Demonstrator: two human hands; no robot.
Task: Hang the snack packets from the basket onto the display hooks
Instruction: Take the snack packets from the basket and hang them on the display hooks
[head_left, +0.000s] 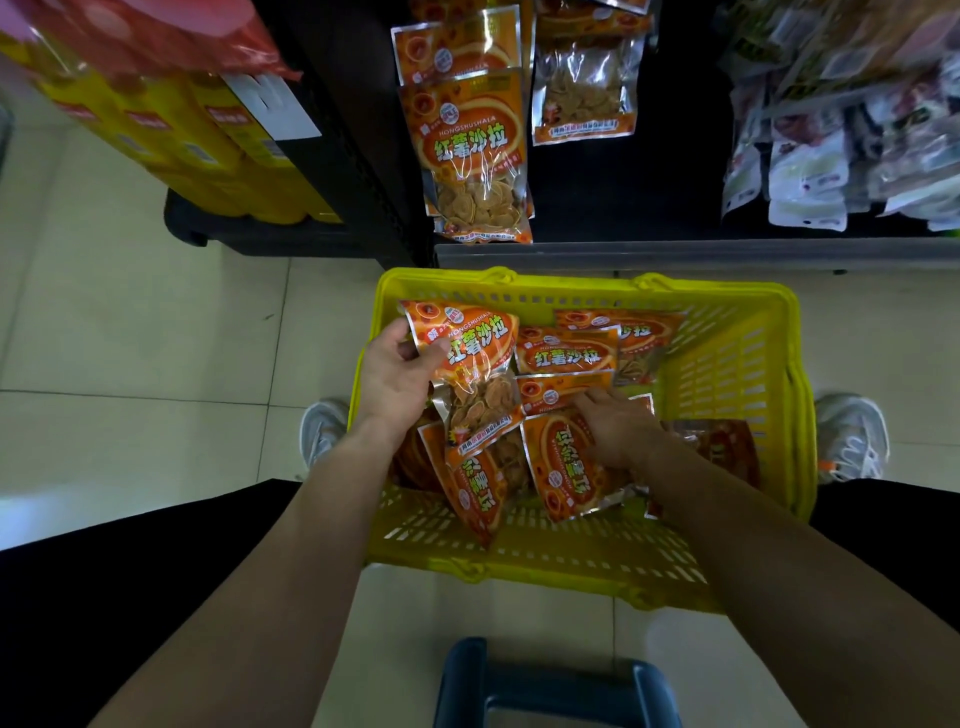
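Yellow plastic basket (727, 364) sits on pale floor tiles (156, 338), just below a dark display rack (623, 197). Several orange snack packets lie loose inside it. Left hand (397, 376) grips a raised packet (483, 358) at its upper left edge, fingers curled round it, above the pile. Right hand (615, 431) rests palm-down on a lower packet (566, 473) in the basket. Its fingertips are bent among the packets; cannot tell whether they clamp anything. Matching hung packets (470, 150) show on the rack, beyond the basket's far rim.
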